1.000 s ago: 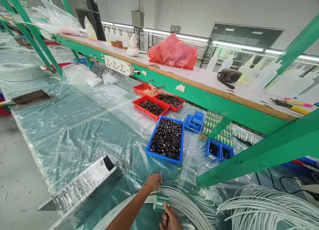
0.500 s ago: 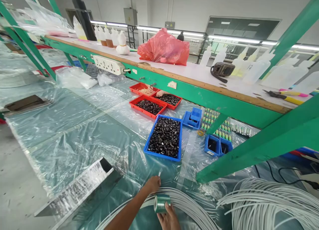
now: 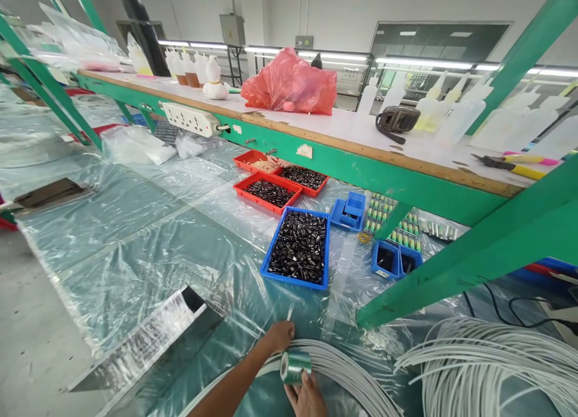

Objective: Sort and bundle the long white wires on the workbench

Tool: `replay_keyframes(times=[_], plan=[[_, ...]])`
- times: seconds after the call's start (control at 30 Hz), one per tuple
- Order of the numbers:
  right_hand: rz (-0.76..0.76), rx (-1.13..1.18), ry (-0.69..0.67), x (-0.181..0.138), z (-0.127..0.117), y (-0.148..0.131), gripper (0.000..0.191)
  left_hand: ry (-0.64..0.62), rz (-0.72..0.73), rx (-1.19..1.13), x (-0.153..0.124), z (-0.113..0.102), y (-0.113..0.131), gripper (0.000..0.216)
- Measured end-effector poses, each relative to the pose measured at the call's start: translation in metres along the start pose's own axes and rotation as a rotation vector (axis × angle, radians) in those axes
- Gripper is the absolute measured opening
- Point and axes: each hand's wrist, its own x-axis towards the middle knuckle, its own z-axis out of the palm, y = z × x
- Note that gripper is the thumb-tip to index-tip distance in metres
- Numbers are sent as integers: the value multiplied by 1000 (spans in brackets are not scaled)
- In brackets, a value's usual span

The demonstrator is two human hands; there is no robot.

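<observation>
The green tape roll has been turned slightly, still at bottom centre, gripped by the right hand. Its loose end is pinched by the left hand over the white cables. Binding seems barely begun.

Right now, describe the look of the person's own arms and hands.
The left hand and right hand are bare: no gloves, rings or watch show. The left forearm has no sleeve in view; the right wrist is out of frame.
</observation>
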Motion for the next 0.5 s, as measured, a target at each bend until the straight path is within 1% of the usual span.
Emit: replay_keyframes(times=[0.07, 0.23, 0.37, 0.5], plan=[[18, -3, 8, -1, 2, -3, 41, -13, 3, -1, 1, 0, -1, 23], [-2, -10, 9, -5, 9, -3, 44, -52, 10, -2, 4, 0, -2, 22], [-50, -23, -8, -5, 11, 4, 44, -74, 17, -17, 3, 0, -3, 22], [-102, -102, -7, -3, 9, 11, 48, -54, 23, -38, -4, 2, -4, 26]])
